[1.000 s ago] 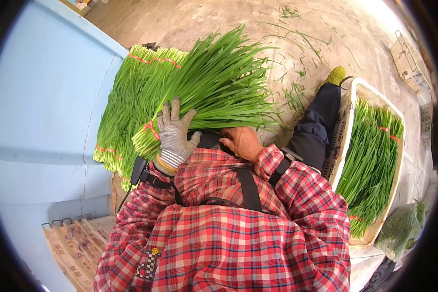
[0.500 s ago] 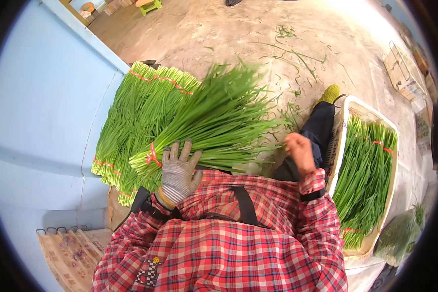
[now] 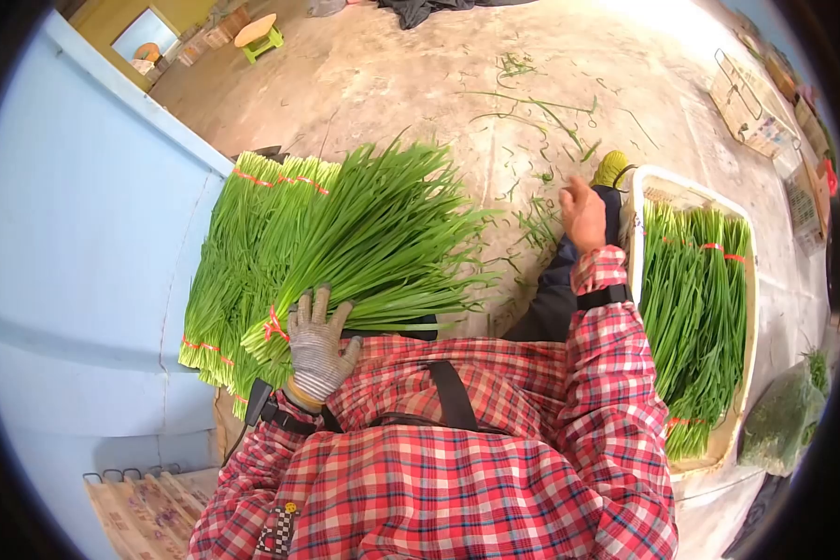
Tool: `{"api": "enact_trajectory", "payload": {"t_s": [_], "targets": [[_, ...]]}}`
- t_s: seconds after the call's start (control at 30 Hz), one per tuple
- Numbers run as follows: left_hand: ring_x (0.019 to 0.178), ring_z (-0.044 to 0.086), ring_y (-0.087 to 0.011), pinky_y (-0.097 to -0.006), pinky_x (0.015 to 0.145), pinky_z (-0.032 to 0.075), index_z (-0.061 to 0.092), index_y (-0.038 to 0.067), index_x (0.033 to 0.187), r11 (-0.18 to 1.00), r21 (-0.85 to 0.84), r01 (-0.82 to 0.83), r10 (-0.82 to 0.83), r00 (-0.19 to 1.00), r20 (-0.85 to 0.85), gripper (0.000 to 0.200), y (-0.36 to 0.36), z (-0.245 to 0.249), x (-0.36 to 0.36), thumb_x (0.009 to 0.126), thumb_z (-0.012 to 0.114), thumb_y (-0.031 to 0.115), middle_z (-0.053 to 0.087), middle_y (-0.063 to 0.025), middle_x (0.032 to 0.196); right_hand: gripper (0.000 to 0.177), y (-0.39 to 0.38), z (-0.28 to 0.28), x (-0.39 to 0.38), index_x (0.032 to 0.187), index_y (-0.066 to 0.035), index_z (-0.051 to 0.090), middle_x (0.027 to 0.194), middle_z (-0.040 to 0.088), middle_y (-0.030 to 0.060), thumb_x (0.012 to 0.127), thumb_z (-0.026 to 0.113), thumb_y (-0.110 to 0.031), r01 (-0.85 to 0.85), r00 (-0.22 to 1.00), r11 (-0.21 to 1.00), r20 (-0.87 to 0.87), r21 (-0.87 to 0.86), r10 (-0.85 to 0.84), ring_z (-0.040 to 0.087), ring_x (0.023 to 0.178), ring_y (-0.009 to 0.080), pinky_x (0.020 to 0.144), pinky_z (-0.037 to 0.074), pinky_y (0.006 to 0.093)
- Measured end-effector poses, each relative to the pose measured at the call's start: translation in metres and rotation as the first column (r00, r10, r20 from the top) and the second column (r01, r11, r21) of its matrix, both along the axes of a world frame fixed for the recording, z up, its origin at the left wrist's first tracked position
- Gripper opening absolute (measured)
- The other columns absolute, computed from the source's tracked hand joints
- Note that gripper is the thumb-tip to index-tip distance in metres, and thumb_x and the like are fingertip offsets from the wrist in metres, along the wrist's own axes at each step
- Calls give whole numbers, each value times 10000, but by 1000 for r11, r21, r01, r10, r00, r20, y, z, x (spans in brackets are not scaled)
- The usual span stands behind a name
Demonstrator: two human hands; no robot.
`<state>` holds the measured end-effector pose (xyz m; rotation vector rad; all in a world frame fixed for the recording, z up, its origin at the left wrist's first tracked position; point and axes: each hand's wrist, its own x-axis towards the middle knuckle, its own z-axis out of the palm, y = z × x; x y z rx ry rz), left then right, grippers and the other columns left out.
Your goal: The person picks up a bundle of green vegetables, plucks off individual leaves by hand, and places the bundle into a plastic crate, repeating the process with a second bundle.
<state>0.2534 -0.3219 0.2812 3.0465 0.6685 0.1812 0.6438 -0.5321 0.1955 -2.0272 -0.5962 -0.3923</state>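
Note:
My left hand (image 3: 315, 347), in a grey knit glove, lies flat on the stem end of a bunch of green chives (image 3: 378, 245) tied with a red band (image 3: 273, 326). That bunch rests on top of a stack of other tied chive bunches (image 3: 243, 252) beside a pale blue wall. My bare right hand (image 3: 583, 214) is stretched out to the right, fingers loosely apart and holding nothing, just left of a white basket (image 3: 749, 280) filled with more banded chives (image 3: 695, 308).
Loose chive scraps (image 3: 532, 121) litter the concrete floor ahead. My dark trouser leg and yellow-green shoe (image 3: 612, 169) lie beside the basket. Folded cartons (image 3: 145, 513) sit at lower left, a bag of greens (image 3: 786, 420) at lower right, a small stool (image 3: 256, 34) far back.
My right hand left the bunch's stem end and swung right and forward toward the basket. The left hand stayed flat on the bunch, which settled onto the stack.

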Motion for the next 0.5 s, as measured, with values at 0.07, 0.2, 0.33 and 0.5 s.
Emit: {"api": "enact_trajectory", "payload": {"t_s": [0.07, 0.2, 0.33, 0.5], "targets": [[1281, 312, -446, -543, 1055, 239, 568, 85, 1215, 1000, -2, -15, 15, 1000, 6, 579, -1, -2, -4, 688, 704, 283, 333, -216, 1422, 150, 24, 13, -33, 895, -47, 677, 667, 624, 159, 843, 596, -163, -183, 966, 982, -180, 39, 187, 593, 578, 281, 579, 472, 356], [1257, 325, -450, -558, 1038, 241, 578, 84, 1204, 999, 15, -33, 32, 999, 41, 560, -1, -7, -7, 700, 685, 303, 364, -222, 1391, 128, 63, 51, -109, 856, -36, 658, 632, 585, 167, 833, 608, -151, -447, 850, 893, -286, 49, 442, 541, 511, 241, 549, 453, 342], [1268, 314, -450, -563, 1047, 230, 572, 86, 1214, 1000, 24, -7, 5, 999, 50, 561, -1, -9, -10, 710, 679, 308, 353, -220, 1404, 124, 76, 60, -93, 848, 2, 638, 570, 530, 80, 838, 598, -115, -385, 864, 865, -203, 322, 460, 467, 505, 119, 510, 407, 287], [1296, 298, -449, -563, 1068, 206, 568, 88, 1203, 999, 12, -46, 45, 997, 56, 552, -3, -10, -9, 699, 687, 279, 322, -236, 1438, 116, 66, 77, -43, 858, 3, 649, 578, 496, -7, 845, 573, -83, -267, 894, 847, -211, 460, 396, 437, 543, 58, 506, 377, 244]]}}
